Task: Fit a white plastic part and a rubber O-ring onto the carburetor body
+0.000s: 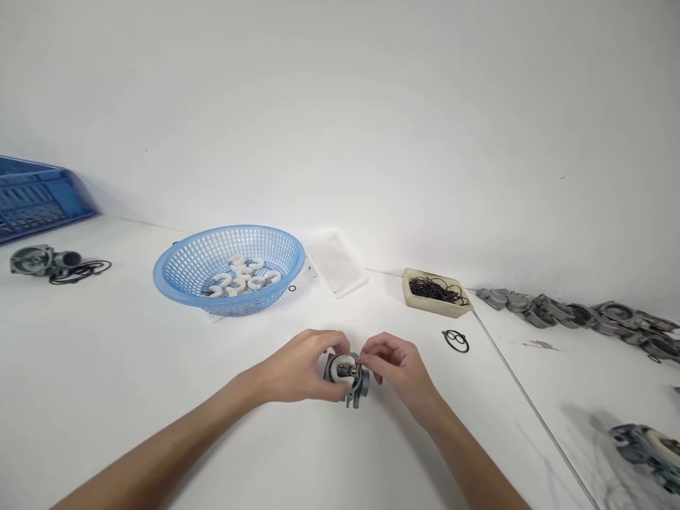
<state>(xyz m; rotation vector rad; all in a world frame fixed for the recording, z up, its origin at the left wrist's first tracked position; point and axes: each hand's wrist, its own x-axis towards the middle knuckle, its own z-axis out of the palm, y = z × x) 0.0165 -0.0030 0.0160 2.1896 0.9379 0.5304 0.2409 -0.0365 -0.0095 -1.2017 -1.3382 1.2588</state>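
My left hand (298,366) grips a small grey metal carburetor body (348,380) with a white float piece seated in it, held just above the white table. My right hand (397,366) pinches at the top right of the same part, fingertips at its brass fitting. A round blue basket (183,273) holding several white curved float pieces (241,276) stands behind my left hand. A cream tray (409,297) of black rubber rings (435,289) sits behind my right hand, with loose black rings (455,341) lying on the table beside it.
A white shallow tray (336,261) lies between basket and ring tray. A row of grey metal castings (584,315) lines the far right; another casting (648,450) lies at the right edge. At far left are a carburetor (37,260) and a blue crate (37,198).
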